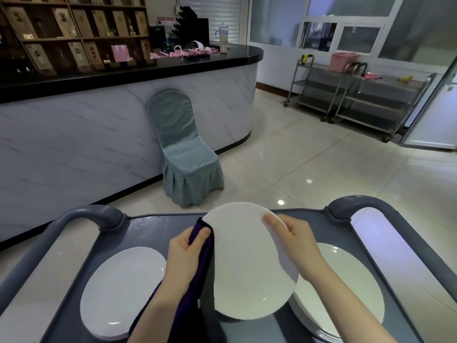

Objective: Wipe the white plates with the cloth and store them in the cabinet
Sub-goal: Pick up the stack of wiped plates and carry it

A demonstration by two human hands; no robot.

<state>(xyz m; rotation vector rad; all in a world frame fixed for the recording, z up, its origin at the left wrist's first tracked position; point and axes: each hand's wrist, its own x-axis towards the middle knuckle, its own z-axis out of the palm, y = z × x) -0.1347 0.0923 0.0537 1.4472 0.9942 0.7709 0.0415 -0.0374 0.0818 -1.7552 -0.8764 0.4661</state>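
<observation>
fingers [272, 222] of the right hand [294, 243] pinch the two o'clock rim of a round white ceramic plate [247, 263], thumb flat on its face and the rest curled out of sight behind. the plate is tilted up over the middle of a grey plastic cart [153, 226]. the left hand [185, 253] is curled round a bunched dark purple cloth [197, 278], thumb on top, and presses it to the plate's rim at about ten o'clock; the cloth's tail hangs down toward seven o'clock.

a single white plate [123, 293] lies flat on the cart at eight o'clock of the held one, and a stack of white plates [346, 288] sits at four o'clock, partly under it. a skirted blue-grey fabric chair [185, 149] stands against the counter at twelve o'clock. no cabinet can be picked out with certainty.

the wipe looks to be under way at the edge. done well, it would likely mean folding the cloth over the rim so both faces are covered, then turning the plate through the right-hand pinch rather than chasing the rim with the cloth. that pinch is narrow for a wide, smooth plate, so pressure from the left should be met squarely by the right. working low above the cart would cost little if it slips.
</observation>
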